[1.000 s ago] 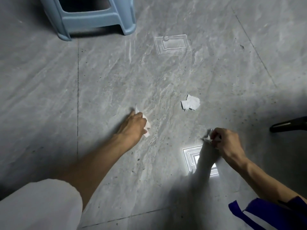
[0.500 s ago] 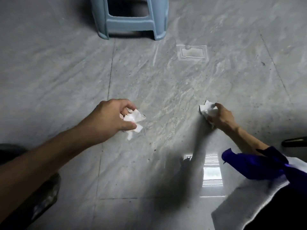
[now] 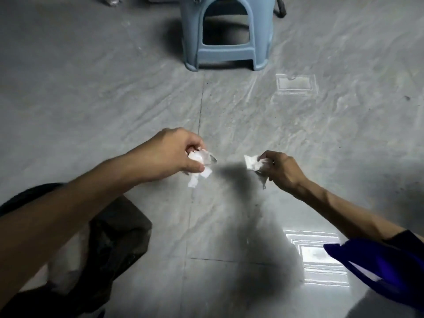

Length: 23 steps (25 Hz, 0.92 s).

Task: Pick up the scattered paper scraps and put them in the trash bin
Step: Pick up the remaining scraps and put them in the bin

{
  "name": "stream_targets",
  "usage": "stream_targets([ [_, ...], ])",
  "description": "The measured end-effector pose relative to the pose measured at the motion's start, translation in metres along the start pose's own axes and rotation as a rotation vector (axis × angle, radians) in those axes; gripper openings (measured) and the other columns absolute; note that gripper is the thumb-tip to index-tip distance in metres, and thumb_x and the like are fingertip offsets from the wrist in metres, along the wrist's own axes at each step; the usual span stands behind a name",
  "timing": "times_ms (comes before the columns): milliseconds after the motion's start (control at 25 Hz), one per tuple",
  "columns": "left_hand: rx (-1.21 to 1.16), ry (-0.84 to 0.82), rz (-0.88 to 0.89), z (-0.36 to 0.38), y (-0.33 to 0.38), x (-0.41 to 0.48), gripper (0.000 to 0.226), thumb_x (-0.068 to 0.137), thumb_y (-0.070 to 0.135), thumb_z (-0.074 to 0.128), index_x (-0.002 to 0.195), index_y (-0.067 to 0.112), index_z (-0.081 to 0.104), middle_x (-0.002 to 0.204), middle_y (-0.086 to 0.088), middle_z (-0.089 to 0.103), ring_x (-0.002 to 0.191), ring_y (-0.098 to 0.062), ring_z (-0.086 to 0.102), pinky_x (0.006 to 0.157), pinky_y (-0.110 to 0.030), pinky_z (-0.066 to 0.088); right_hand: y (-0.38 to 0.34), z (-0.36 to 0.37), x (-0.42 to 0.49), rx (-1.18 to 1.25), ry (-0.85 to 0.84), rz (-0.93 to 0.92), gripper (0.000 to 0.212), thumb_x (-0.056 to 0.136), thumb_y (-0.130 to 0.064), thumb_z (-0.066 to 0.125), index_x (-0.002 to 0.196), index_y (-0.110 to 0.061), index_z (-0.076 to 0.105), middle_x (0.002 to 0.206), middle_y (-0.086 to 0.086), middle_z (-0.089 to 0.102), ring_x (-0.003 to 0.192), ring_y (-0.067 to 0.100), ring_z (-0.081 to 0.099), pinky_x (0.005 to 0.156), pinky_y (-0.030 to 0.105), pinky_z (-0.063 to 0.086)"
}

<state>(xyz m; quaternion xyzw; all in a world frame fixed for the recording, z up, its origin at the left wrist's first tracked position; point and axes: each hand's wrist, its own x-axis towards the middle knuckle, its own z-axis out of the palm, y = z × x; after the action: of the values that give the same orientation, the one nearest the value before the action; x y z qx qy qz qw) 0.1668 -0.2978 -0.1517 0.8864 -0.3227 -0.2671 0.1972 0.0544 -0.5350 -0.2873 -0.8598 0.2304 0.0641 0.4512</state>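
Observation:
My left hand [image 3: 171, 156] is closed around a bunch of white paper scraps [image 3: 202, 165], with one strip hanging down below the fingers. My right hand [image 3: 282, 169] grips another wad of white paper scraps [image 3: 252, 162] that sticks out to the left of its fingers. Both hands hover above the grey tiled floor [image 3: 229, 115], a short gap apart. A trash bin lined with a dark bag [image 3: 114, 237] sits at the lower left, partly hidden under my left forearm. No loose scraps show on the floor.
A light blue plastic stool [image 3: 226, 51] stands on the floor straight ahead. A dark thin leg [image 3: 281, 8] shows at the top right. Bright window reflections [image 3: 321, 255] lie on the tiles at the lower right.
Both hands rose off the floor with their scraps; the right took up the scrap pile ahead of it. The view shifted back, bringing the bin and more of the stool into sight.

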Motion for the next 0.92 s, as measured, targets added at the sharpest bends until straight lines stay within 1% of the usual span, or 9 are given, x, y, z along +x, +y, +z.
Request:
stream_targets([
  [160,0.218,0.084,0.047,-0.061,-0.039,-0.063,0.019,0.067,0.029,0.078,0.080,0.027,0.063,0.065,0.010,0.060,0.067,0.004,0.054,0.055,-0.010,0.038,-0.111,0.058,-0.038,0.191,-0.190,-0.082,0.011,0.078,-0.009,0.072,0.078,-0.017,0.065,0.061,-0.002,0.062,0.039,0.000,0.048,0.041,0.010,0.036],
  [280,0.239,0.100,-0.067,-0.083,-0.092,-0.119,0.022,0.065,0.029,0.077,0.077,0.034,0.059,0.067,0.009,0.059,0.064,-0.002,0.054,0.055,-0.012,0.037,-0.180,0.103,-0.065,0.199,-0.339,-0.139,0.012,0.077,-0.009,0.073,0.076,-0.018,0.065,0.057,-0.007,0.060,0.040,0.001,0.048,0.042,0.011,0.037],
  [440,0.235,0.052,-0.289,-0.075,-0.166,-0.178,0.027,0.066,0.023,0.077,0.090,0.025,0.065,0.070,0.014,0.054,0.066,-0.003,0.049,0.058,-0.018,0.036,-0.238,0.161,-0.084,0.169,-0.428,-0.153,0.014,0.078,-0.004,0.070,0.080,-0.017,0.065,0.063,-0.002,0.059,0.045,0.002,0.050,0.044,0.015,0.039],
  [560,0.176,-0.042,-0.424,-0.058,-0.207,-0.209,0.039,0.069,0.022,0.077,0.105,0.021,0.063,0.089,0.007,0.062,0.079,-0.010,0.052,0.067,-0.024,0.039,-0.266,0.199,-0.093,0.118,-0.490,-0.136,0.017,0.078,-0.003,0.070,0.091,-0.013,0.067,0.076,0.006,0.065,0.059,0.013,0.059,0.054,0.022,0.048],
  [640,0.160,-0.057,-0.471,-0.053,-0.219,-0.218,0.046,0.070,0.024,0.075,0.113,0.026,0.058,0.103,0.002,0.063,0.084,-0.013,0.054,0.069,-0.027,0.042,-0.276,0.215,-0.100,0.130,-0.557,-0.104,0.031,0.079,-0.006,0.073,0.109,-0.009,0.066,0.083,0.008,0.068,0.062,0.015,0.066,0.059,0.022,0.053],
  [720,0.211,0.007,-0.493,-0.055,-0.223,-0.217,0.051,0.071,0.023,0.069,0.119,0.029,0.053,0.111,-0.001,0.063,0.092,-0.019,0.058,0.076,-0.032,0.048,-0.281,0.220,-0.101,0.101,-0.557,-0.115,0.045,0.080,-0.012,0.075,0.123,-0.012,0.062,0.101,0.011,0.070,0.085,0.022,0.070,0.081,0.030,0.057],
  [800,0.240,0.081,-0.489,-0.061,-0.217,-0.209,0.052,0.074,0.022,0.063,0.122,0.033,0.049,0.118,-0.002,0.061,0.099,-0.023,0.058,0.081,-0.035,0.048,-0.281,0.212,-0.098,0.114,-0.519,-0.137,0.041,0.081,-0.012,0.072,0.120,-0.013,0.063,0.107,0.013,0.070,0.098,0.027,0.068,0.093,0.038,0.054],
  [840,0.228,0.114,-0.478,-0.064,-0.209,-0.203,0.050,0.074,0.022,0.061,0.120,0.035,0.049,0.119,-0.001,0.061,0.100,-0.024,0.058,0.082,-0.036,0.048,-0.281,0.202,-0.097,0.144,-0.506,-0.124,0.032,0.081,-0.010,0.070,0.113,-0.012,0.066,0.101,0.013,0.071,0.093,0.028,0.070,0.089,0.038,0.055],
  [920,0.188,0.159,-0.423,-0.069,-0.188,-0.184,0.043,0.074,0.026,0.060,0.115,0.038,0.051,0.115,0.004,0.061,0.099,-0.022,0.058,0.083,-0.035,0.047,-0.273,0.175,-0.089,0.153,-0.473,-0.100,0.020,0.083,-0.007,0.065,0.103,-0.010,0.067,0.084,0.008,0.070,0.076,0.022,0.069,0.072,0.029,0.057],
])
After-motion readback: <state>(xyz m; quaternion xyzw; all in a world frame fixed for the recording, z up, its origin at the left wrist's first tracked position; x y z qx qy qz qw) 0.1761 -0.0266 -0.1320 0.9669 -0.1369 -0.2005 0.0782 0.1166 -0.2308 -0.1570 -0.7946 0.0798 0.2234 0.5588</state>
